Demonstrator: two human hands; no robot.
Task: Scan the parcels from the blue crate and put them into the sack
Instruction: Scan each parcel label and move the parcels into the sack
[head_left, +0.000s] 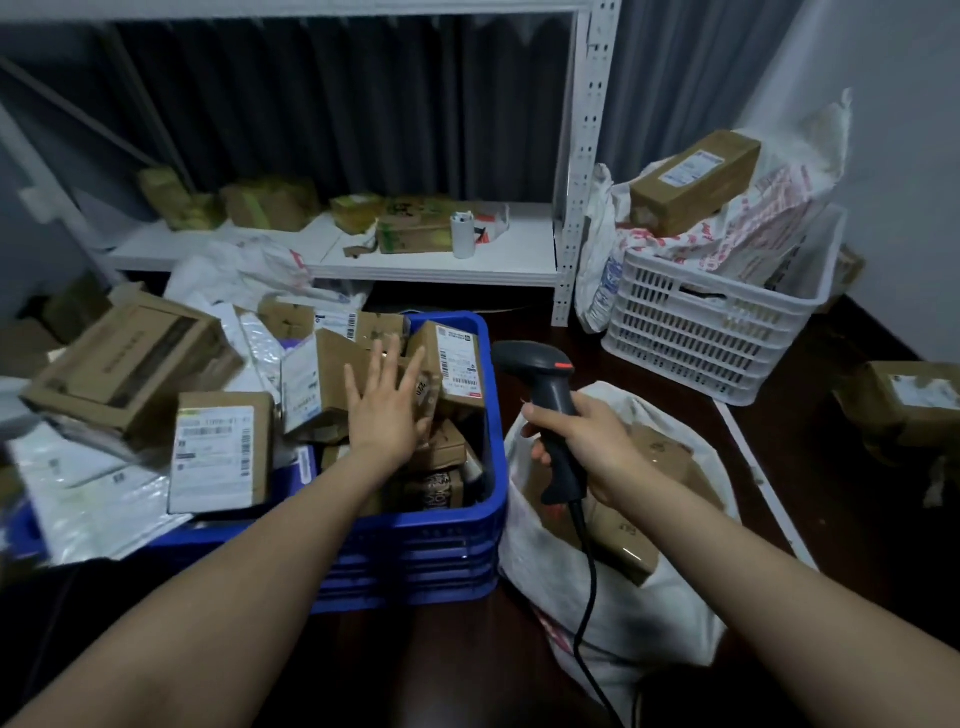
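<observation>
The blue crate (441, 540) stands in front of me, heaped with cardboard parcels and white mailer bags. My left hand (387, 405) hovers over the pile with straight, spread fingers and holds nothing. It is close to a brown box (337, 364) and to an upright labelled parcel (457, 366) at the crate's right side. My right hand (587, 441) grips the handle of a black barcode scanner (545, 384), whose cable trails down toward me. Right of the crate, under that hand, lies the white sack (623, 618), open, with brown boxes inside.
A white plastic crate (711, 332) at the back right holds printed mailer bags and a long box (693, 179). A white metal shelf (441, 260) behind carries small parcels and a white cup. More boxes spill left of the blue crate and one lies at the far right.
</observation>
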